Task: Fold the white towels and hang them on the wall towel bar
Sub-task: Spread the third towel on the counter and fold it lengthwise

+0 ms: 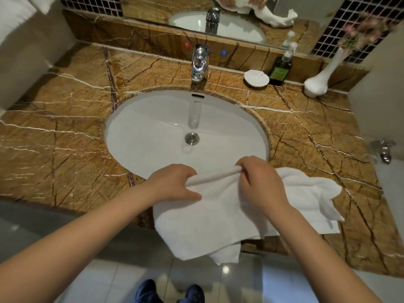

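Note:
A white towel (209,221) lies bunched over the front edge of the brown marble counter (65,136), partly hanging down toward the floor and spreading to the right. My left hand (175,182) pinches its upper edge on the left. My right hand (260,182) grips the same rolled edge just to the right, near the sink rim. More white towel cloth (17,16) hangs at the top left corner. The wall towel bar itself is not visible.
A white oval sink (153,132) with a chrome tap (200,62) fills the counter's middle. At the back right stand a white soap dish (256,78), a dark green pump bottle (281,69) and a white vase (321,77). Above is a mirror (166,5).

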A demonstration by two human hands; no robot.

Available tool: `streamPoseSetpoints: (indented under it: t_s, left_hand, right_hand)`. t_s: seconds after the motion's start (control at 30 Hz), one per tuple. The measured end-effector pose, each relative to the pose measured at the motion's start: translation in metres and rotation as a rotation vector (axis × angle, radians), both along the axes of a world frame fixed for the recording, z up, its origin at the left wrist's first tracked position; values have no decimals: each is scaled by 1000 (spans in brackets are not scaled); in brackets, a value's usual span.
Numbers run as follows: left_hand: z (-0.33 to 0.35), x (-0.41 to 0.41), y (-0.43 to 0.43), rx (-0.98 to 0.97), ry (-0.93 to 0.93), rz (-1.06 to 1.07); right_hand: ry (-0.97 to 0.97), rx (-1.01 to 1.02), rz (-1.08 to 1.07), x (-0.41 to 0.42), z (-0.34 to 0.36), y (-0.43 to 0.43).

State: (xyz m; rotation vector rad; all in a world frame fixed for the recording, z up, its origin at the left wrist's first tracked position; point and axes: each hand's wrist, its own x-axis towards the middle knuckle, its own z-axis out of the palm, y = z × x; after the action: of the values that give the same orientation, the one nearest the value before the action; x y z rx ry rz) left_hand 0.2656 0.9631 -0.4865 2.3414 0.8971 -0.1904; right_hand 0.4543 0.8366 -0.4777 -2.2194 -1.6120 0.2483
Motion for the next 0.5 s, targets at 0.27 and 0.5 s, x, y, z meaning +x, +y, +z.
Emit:
streamPoseSetpoints:
  t_s: [0.27,0.5]
  left_hand:
    - [0,-10,4,-7,-58,-55]
    - [11,2,1,-63,-170,-12]
  right_hand:
    - [-193,-195,-21,4,-25,-6]
    - [226,-229,323,-39,14,32]
